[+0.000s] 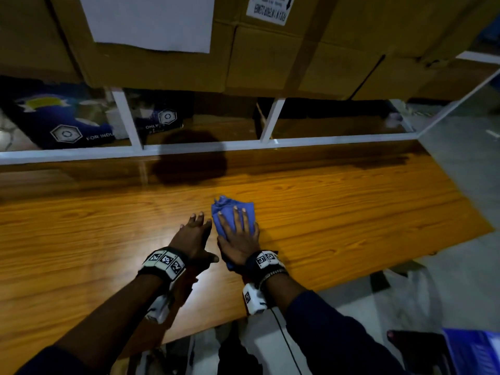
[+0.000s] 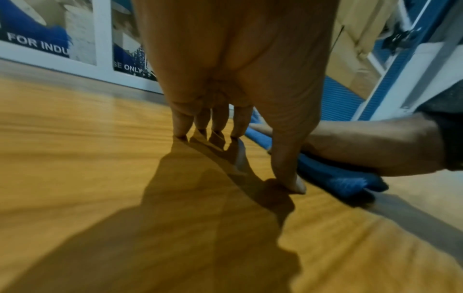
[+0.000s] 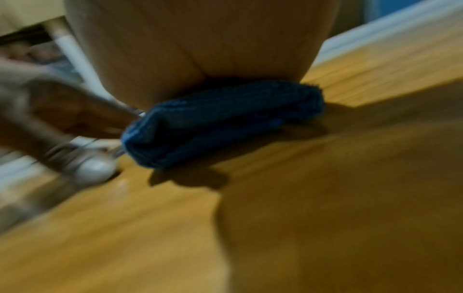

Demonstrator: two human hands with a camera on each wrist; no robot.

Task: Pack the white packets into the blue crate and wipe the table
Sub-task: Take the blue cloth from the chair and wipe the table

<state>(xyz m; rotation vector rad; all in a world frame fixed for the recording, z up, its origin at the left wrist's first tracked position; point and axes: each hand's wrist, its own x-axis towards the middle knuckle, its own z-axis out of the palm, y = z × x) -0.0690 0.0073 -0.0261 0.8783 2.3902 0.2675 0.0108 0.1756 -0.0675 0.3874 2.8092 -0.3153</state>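
— Cloth, blue, is lying folded flat under the right hand, whose fingers are stretching straight across it and pressing it onto the wooden table. Nothing is being pinched; the palm is doing the holding.

— And the left hand?

— It is sitting just beside the cloth's inner edge, fingers straight, tips touching the wood in the left wrist view, holding nothing.

— Are any white packets showing?

— None are lying on the tabletop around the hands. Something blue is peeking in at the lower right corner of the head view, perhaps the blue crate, but I cannot tell. So the wiping part looks to be under way.

— What might be going wrong from here?

— The cloth is only being pressed, so a fast stroke could be bunching it up or slipping it out from under the palm. Further out, beyond the fingertips, the white rail and the cardboard boxes are standing close; a long push could be knocking knuckles against that rail.
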